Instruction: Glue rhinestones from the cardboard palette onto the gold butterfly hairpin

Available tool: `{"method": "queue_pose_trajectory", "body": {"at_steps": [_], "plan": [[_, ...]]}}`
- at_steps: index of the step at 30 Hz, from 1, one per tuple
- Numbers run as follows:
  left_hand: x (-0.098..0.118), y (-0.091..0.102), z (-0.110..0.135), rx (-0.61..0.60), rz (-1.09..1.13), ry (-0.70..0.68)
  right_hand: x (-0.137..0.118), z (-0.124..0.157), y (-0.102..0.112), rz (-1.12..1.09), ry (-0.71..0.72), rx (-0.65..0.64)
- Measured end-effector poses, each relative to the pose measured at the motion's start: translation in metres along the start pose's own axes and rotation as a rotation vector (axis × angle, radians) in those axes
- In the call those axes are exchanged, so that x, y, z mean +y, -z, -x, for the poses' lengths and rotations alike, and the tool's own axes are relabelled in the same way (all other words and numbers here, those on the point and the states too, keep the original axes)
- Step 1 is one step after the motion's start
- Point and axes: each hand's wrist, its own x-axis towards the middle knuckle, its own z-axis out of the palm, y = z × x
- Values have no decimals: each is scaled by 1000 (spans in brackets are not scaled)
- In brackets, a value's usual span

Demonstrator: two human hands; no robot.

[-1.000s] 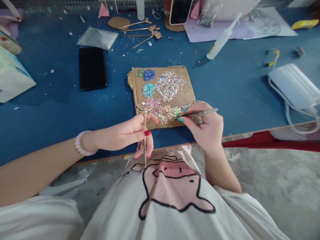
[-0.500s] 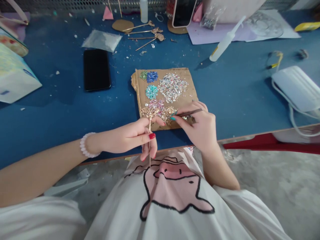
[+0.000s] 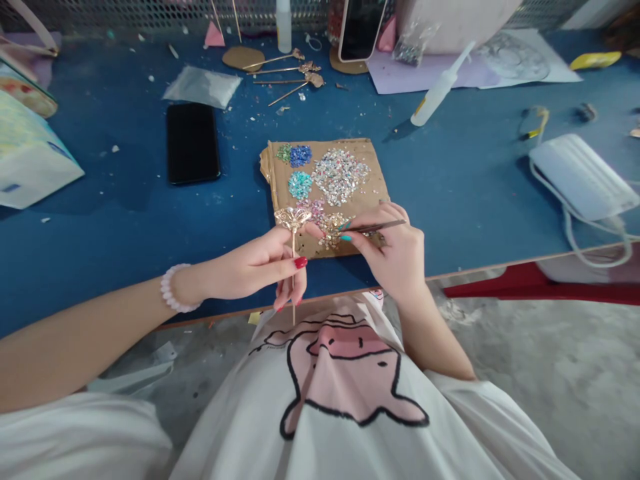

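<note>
Between the fingers of my left hand [image 3: 265, 267] is the stem of a gold hairpin [image 3: 293, 219], its butterfly-shaped head standing above the hand. My right hand [image 3: 395, 250] is closed on dark tweezers [image 3: 375, 227], whose tips point left at the heap of champagne-gold rhinestones [image 3: 333, 230]. Whether the tips hold a stone is too small to tell. These stones lie on a cardboard piece [image 3: 377, 173], along with clear rhinestones [image 3: 341, 175], turquoise ones [image 3: 300, 185], blue ones [image 3: 301, 156], green ones [image 3: 283, 153] and pink ones [image 3: 313, 210], partly hidden behind the hairpin.
A black phone [image 3: 193, 143] lies left of the cardboard. Several hairpins [image 3: 287, 69] lie at the back, near a plastic bag [image 3: 203, 87]. A white glue bottle [image 3: 440, 90] stands tilted at the back right. A face mask [image 3: 583, 177] is at the right and a tissue box [image 3: 35, 143] at the left.
The hairpin in my left hand has turned slightly and shifted a little left and up. My right hand stays over the gold stones with the tweezers. The view has shifted slightly.
</note>
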Motion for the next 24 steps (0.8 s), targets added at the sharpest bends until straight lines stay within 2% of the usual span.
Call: {"method": "queue_pose_trajectory", "body": {"at_steps": [7, 12, 16, 20, 24], "plan": [[-2, 0, 0, 21, 12, 0, -4, 4, 1, -64, -70, 110], [-3, 2, -1, 53, 28, -31, -4, 3, 2, -21, -32, 70], [-2, 1, -1, 76, 32, -44, -3, 3, 4, -14, 40, 85], [-1, 1, -1, 112, 26, -58, -7, 4, 5, -46, 48, 96], [0, 0, -1, 162, 5, -81, -10, 3, 7, -39, 70, 35]]}}
